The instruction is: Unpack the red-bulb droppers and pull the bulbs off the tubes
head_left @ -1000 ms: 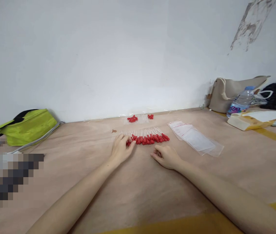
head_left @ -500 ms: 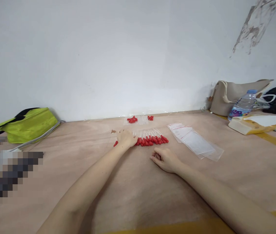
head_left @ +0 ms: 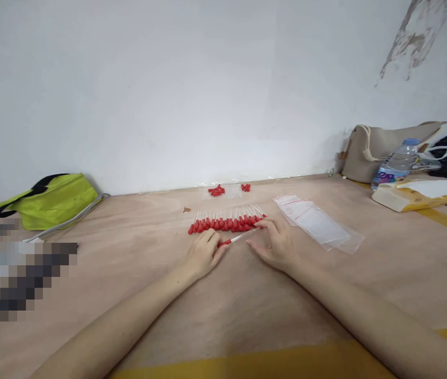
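A row of clear droppers with red rubber bulbs lies side by side on the brown tabletop. One single dropper lies crosswise just in front of the row. My left hand pinches the red-bulb end of that dropper, fingers closed on it. My right hand rests at the right end of the row, its fingers spread and touching the last red bulbs and the dropper's clear tip.
A stack of clear zip bags lies to the right of the row. Small bags with red bulbs sit by the wall. A green bag is at left; a beige bag, water bottle and box at right.
My left hand drew back from the row's left end and now holds one dropper in front of it. My right hand opened and moved forward onto the row's right end.
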The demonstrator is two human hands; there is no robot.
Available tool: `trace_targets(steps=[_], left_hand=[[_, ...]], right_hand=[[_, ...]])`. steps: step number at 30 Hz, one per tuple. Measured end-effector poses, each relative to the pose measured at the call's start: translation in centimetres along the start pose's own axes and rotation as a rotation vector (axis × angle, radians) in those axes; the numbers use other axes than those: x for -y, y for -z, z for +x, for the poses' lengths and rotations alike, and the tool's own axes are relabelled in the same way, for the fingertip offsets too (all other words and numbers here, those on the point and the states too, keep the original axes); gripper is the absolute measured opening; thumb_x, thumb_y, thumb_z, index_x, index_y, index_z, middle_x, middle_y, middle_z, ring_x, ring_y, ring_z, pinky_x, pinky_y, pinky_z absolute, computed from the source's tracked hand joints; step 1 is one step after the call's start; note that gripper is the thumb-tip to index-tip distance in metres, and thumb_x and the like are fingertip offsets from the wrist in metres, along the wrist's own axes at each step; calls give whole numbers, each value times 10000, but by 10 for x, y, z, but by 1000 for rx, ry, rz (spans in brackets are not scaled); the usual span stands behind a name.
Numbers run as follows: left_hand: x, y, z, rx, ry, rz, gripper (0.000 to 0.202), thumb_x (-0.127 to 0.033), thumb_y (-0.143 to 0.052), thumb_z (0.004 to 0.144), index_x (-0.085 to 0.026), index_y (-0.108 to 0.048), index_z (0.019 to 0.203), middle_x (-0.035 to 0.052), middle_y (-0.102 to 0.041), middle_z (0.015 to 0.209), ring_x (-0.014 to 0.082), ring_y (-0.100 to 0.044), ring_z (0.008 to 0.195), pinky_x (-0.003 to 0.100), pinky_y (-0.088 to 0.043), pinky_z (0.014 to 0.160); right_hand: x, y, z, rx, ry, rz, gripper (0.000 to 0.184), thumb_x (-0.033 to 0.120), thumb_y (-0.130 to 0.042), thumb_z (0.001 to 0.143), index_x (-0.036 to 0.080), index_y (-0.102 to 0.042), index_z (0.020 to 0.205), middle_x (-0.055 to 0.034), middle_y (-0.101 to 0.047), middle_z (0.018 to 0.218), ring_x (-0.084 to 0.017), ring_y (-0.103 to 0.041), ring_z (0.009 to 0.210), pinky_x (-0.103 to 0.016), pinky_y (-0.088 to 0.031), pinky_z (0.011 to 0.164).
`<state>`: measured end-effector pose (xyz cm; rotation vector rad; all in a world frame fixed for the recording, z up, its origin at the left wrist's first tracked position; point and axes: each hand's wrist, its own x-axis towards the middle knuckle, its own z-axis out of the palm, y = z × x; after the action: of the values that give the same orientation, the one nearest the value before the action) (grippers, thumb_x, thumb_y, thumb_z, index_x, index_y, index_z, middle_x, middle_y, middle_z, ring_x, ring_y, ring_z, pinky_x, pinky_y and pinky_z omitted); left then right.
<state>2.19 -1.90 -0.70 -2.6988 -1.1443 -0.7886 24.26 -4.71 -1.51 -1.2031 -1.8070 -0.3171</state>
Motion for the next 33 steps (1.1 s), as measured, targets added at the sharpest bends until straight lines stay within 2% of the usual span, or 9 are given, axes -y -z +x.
trace_targets(steps=[3, 7, 11, 17, 23, 28, 33], left_hand=[[-1, -8, -5, 8, -18, -88, 222, -335, -387, 874, -165, -513, 807, 28, -492, 777, 139, -487, 701, 255, -417, 641], [0, -9, -5, 6, -25, -153, 186, -316, -395, 875, -176, -511, 833, 20, -480, 801, 123, -484, 692, 246, -424, 650], [1, -7, -6, -9, -20, -197, 157, -300, -412, 869, -179, -510, 848, 22, -476, 809, 127, -490, 712, 255, -439, 671], [-1, -9, -6, -28, -34, -267, 245, -284, -458, 852, -198, -506, 1077, 59, -529, 994, 146, -537, 863, 264, -452, 761], [-1, -8, -6, 17, -35, -255, 214, -298, -410, 878, -199, -575, 973, 45, -595, 912, 145, -554, 824, 265, -440, 748], [1, -6, -8, 62, 2, -260, 244, -334, -404, 877, -190, -599, 852, 38, -604, 798, 145, -558, 742, 262, -437, 686], [1, -5, -9, 88, 18, -265, 269, -332, -389, 882, -184, -601, 807, 35, -590, 739, 146, -543, 705, 261, -423, 654]], right_hand=[[-1, 0, 0, 110, 125, -59, 324, 392, -517, 793, 208, -556, 1057, -85, -577, 1049, -218, -488, 982, -378, -311, 874], [-4, -8, -2, 281, 190, -13, 250, 332, -449, 857, 234, -592, 1037, -47, -641, 886, -166, -521, 837, -364, -279, 854], [-5, -15, -4, 343, 219, 23, 233, 304, -424, 874, 221, -618, 972, -35, -639, 784, -143, -524, 775, -336, -276, 811], [-2, -16, -5, 345, 253, 51, 226, 260, -401, 879, 176, -609, 900, -38, -610, 753, -132, -503, 737, -299, -279, 745], [0, -16, -6, 330, 295, 65, 229, 249, -387, 882, 167, -599, 910, -31, -596, 725, -122, -484, 693, -288, -267, 710], [-1, -14, -8, 338, 320, 45, 233, 238, -388, 878, 171, -609, 851, -22, -576, 661, -114, -465, 650, -288, -243, 681], [-3, -14, -10, 342, 321, 37, 242, 247, -385, 878, 175, -611, 832, -18, -558, 626, -114, -454, 634, -285, -241, 677]])
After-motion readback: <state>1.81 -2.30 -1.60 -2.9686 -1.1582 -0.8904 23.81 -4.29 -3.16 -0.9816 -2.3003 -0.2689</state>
